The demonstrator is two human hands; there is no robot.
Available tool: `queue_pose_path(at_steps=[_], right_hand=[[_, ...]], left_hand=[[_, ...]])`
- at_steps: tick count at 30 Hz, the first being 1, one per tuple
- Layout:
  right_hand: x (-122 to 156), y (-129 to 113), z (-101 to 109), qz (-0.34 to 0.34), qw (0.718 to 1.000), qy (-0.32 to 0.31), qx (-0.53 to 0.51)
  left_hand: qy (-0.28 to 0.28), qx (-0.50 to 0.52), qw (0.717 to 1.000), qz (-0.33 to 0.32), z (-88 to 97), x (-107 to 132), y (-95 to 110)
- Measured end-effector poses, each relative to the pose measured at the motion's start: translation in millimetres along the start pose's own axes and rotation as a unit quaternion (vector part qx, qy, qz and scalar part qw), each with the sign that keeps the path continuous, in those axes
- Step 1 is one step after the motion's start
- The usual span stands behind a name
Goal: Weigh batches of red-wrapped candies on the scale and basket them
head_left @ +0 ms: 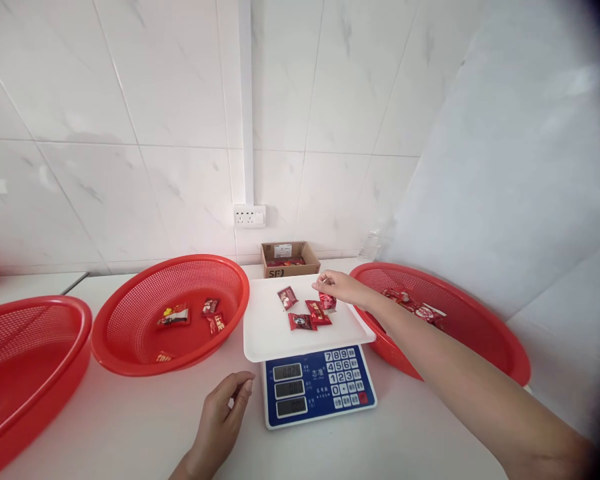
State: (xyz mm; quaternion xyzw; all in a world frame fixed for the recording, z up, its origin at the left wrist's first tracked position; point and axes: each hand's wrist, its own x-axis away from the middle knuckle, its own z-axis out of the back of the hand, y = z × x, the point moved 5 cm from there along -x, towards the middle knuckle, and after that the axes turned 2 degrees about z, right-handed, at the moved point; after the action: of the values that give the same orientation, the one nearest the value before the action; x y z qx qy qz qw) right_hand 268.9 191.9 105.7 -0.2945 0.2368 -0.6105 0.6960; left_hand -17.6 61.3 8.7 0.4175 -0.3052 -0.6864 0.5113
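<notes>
My right hand is over the white weighing tray, its thumb and fingertips together in a pinch. Just below its fingers is a small red snack packet; whether they grip it is hidden. Beside that packet lie two more red packets, one overlapping a darker one. A maroon packet sits apart at the tray's left. Low by the left side of the digital scale, my left hand is closed, thumb against the curled fingers, with nothing visible in it.
A red basket with several snack packets stands left of the scale, and another red basket is farther left. Right of the tray, partly behind my forearm, is a third basket holding packets. A cardboard box stands against the tiled wall.
</notes>
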Motion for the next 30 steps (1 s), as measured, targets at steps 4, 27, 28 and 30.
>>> queue_pose_path(at_steps=[4, 27, 28, 30], right_hand=[[2.6, 3.4, -9.1, -0.007, 0.999, -0.030, 0.035], [60.6, 175.3, 78.7, -0.200, 0.942, 0.028, 0.266], [59.2, 174.5, 84.4, -0.200, 0.942, 0.048, 0.266], [57.0, 171.5, 96.8, -0.199, 0.939, 0.089, 0.266]], left_hand=[[0.001, -0.004, 1.000, -0.011, -0.2, 0.8, 2.3], [-0.013, -0.019, 1.000, -0.017, -3.3, -1.3, 3.0], [-0.013, -0.019, 1.000, -0.014, -3.0, -1.4, 3.3], [-0.012, -0.019, 1.000, -0.011, -2.4, -1.7, 3.9]])
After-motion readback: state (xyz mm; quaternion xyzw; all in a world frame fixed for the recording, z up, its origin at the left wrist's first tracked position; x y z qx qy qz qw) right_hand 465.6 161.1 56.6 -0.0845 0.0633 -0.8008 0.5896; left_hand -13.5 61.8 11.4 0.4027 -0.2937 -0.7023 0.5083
